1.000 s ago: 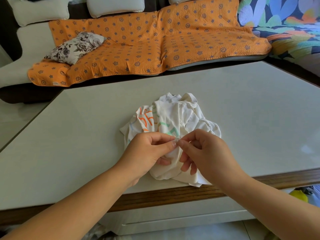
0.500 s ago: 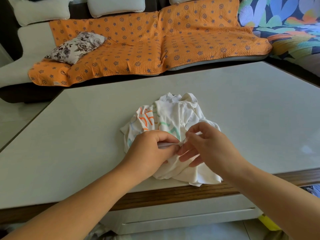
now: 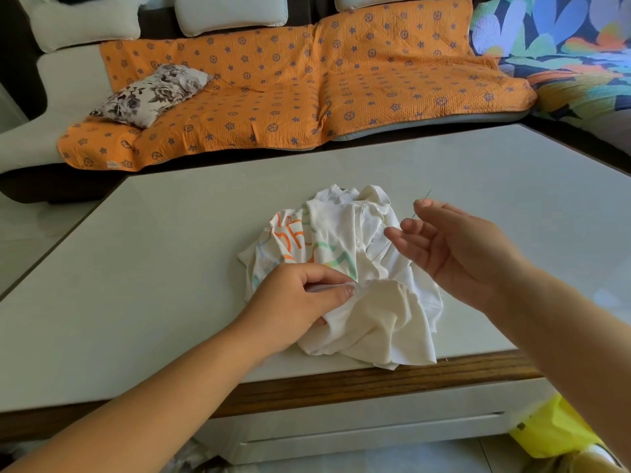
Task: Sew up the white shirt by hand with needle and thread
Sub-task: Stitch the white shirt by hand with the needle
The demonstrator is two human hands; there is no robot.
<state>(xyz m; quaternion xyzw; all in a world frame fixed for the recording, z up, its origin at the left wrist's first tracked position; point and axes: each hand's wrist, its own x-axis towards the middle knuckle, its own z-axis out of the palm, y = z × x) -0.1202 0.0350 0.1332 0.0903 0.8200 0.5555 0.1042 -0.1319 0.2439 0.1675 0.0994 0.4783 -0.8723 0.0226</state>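
Softly crumpled, the white cotton shirt (image 3: 368,319) with its coloured print lies on the smooth pale desk (image 3: 170,268). The left hand (image 3: 293,302) pinches a fold at the shirt's near side. Right of the shirt, the raised right hand (image 3: 454,247) seemingly pinches the thin needle (image 3: 428,194), its other fingers apart.

One shirt (image 3: 345,233), one needle (image 3: 424,199), two hands (image 3: 293,302) (image 3: 457,250), one table (image 3: 170,268), one floral pillow (image 3: 153,93)

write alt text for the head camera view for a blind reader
A person's right hand holds a needle up, thread trailing down to a crumpled white shirt on a pale table, while the left hand pinches a fold of it. An orange-covered sofa stands behind.
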